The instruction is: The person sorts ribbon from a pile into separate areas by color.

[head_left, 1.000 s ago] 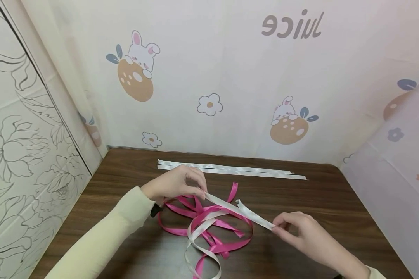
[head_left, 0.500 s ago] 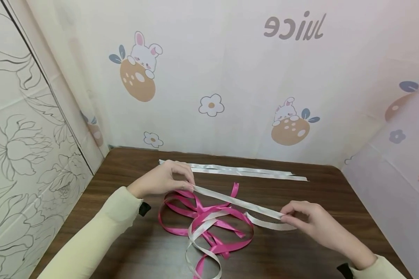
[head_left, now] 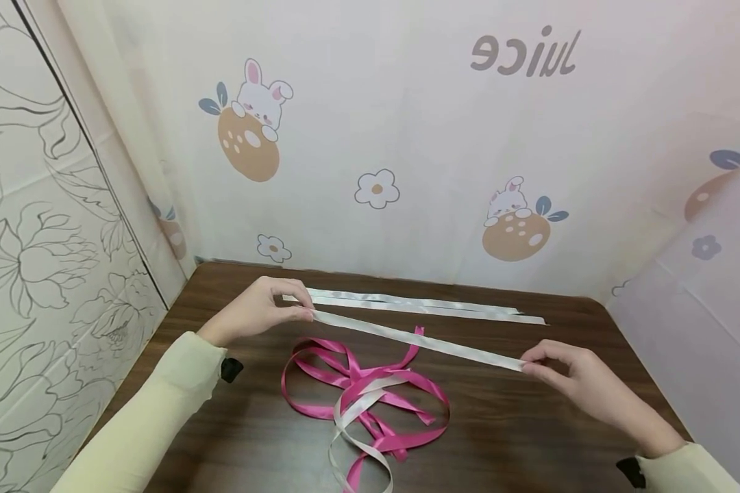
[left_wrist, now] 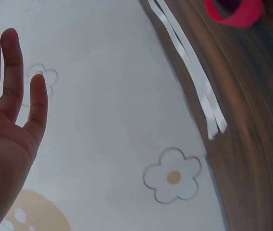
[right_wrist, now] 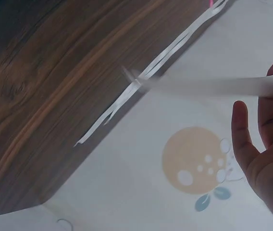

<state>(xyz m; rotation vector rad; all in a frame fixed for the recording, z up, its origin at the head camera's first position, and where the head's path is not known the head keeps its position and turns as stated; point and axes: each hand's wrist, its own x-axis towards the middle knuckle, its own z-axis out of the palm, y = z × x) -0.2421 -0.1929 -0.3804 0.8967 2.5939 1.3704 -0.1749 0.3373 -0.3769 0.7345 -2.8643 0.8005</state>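
Observation:
A white satin ribbon strip (head_left: pixel 407 337) is stretched fairly straight above the table, sloping down to the right. My left hand (head_left: pixel 262 310) pinches its left end between thumb and fingers. At the other end, my right hand (head_left: pixel 582 376) pinches the strip. In the right wrist view, a blurred length of ribbon (right_wrist: pixel 208 86) trails from the fingers. The left wrist view shows only the outer fingers of that hand (left_wrist: pixel 11 120), with the pinch out of frame. Below the strip lies a tangle of pink ribbon (head_left: pixel 311 411) with a cream ribbon (head_left: pixel 339 412) looped through it.
Two white ribbon strips (head_left: pixel 407 305) lie side by side along the back of the dark wooden table (head_left: pixel 518 438). A curtain (head_left: pixel 432 137) printed with rabbits and flowers hangs behind it. A flower-patterned panel (head_left: pixel 43 274) stands at the left.
My hands have moved apart, the left one leftward and the right one rightward and up. The strip, earlier doubled back near the right hand, now spans the gap between both hands.

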